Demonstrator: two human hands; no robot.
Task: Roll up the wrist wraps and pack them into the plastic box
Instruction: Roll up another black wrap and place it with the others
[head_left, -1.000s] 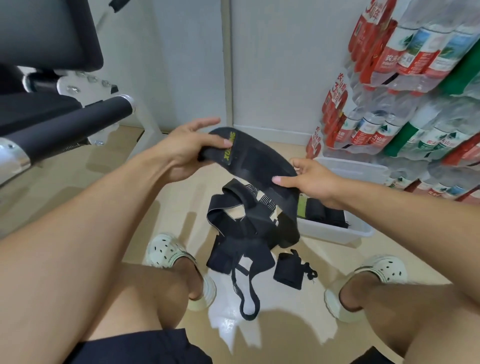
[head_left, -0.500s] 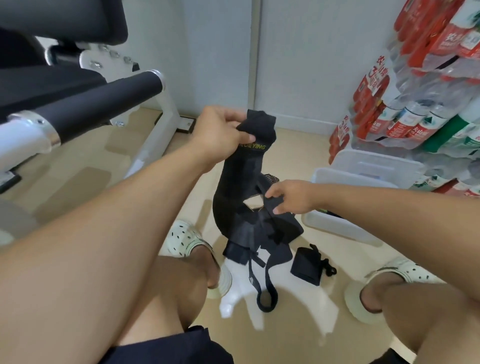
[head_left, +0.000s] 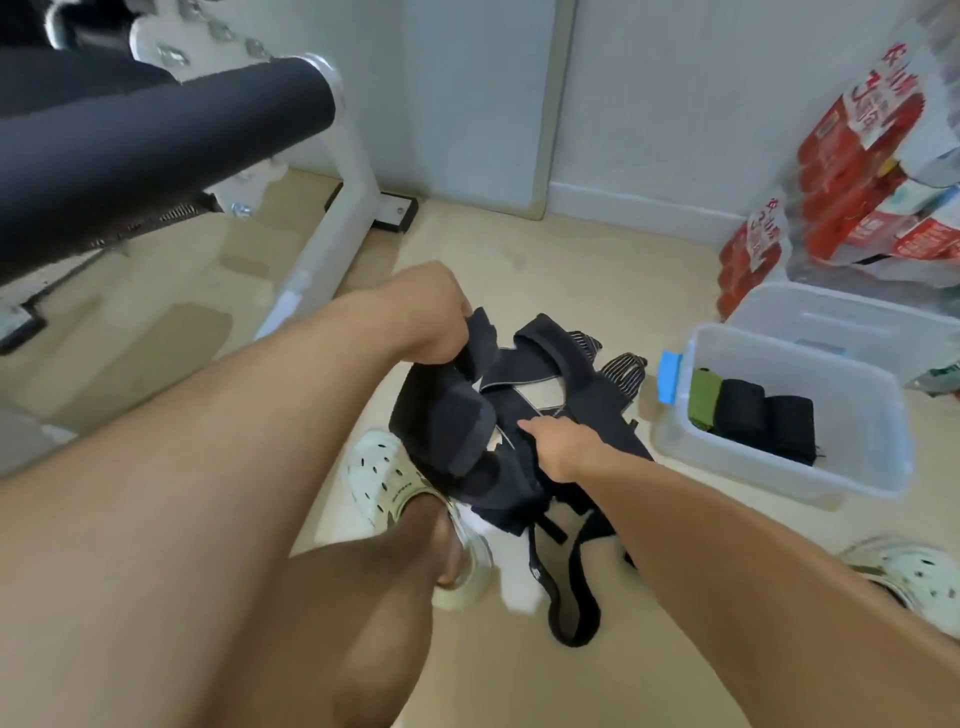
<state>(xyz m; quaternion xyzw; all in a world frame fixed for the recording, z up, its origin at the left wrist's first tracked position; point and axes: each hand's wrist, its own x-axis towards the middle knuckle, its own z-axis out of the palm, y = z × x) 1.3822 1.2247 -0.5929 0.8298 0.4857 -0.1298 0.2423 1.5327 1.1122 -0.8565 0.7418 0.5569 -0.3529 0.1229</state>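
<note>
The left hand (head_left: 434, 317) grips one end of a black wrap (head_left: 457, 415) – fingers curled round it – just left of the plastic box (head_left: 857, 467). The right hand (head_left: 558, 441) pinches the pile of wraps (head_left: 582, 384) on the floor (head_left: 519, 249). Three rolled wraps (head_left: 753, 415) sit inside the box.

Home gym corner, or a small fitness room used partly for storage. Evidence: padded black roller (head_left: 156, 130) on a white steel exercise frame (head_left: 332, 228), upper left; pale glossy floor (head_left: 597, 270) and plain light wall (head_left: 675, 93); shrink-wrapped packs of bottled water (head_left: 857, 156) stacked at right edge; clear plastic box (head_left: 779, 467) holding rolled wrist wraps (head_left: 753, 415), right of centre.
</note>
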